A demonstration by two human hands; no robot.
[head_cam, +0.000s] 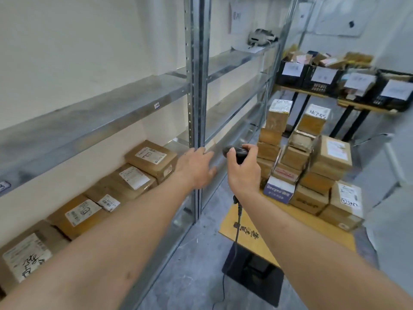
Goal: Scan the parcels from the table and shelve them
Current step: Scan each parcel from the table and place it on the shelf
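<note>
Reaching forward, left hand (pixel 196 168) spreads flat, holding nothing; right hand (pixel 243 168) grips the scanner (pixel 237 152).

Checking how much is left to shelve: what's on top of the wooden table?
Stacked cardboard parcels crowd the wooden table, with a blue-and-white box at the front. The right hand, gripping the scanner, hides part of the stack.

Shelf rack (pixel 196 86) to your left, row of parcels (pixel 143 162) on its low shelf, table (pixel 252 240) to your right, stacked boxes (pixel 312 162) on it, crates (pixel 324 79) on a stand behind, scanner (pixel 238 153) in your right hand (pixel 243 173) before the table.
</note>
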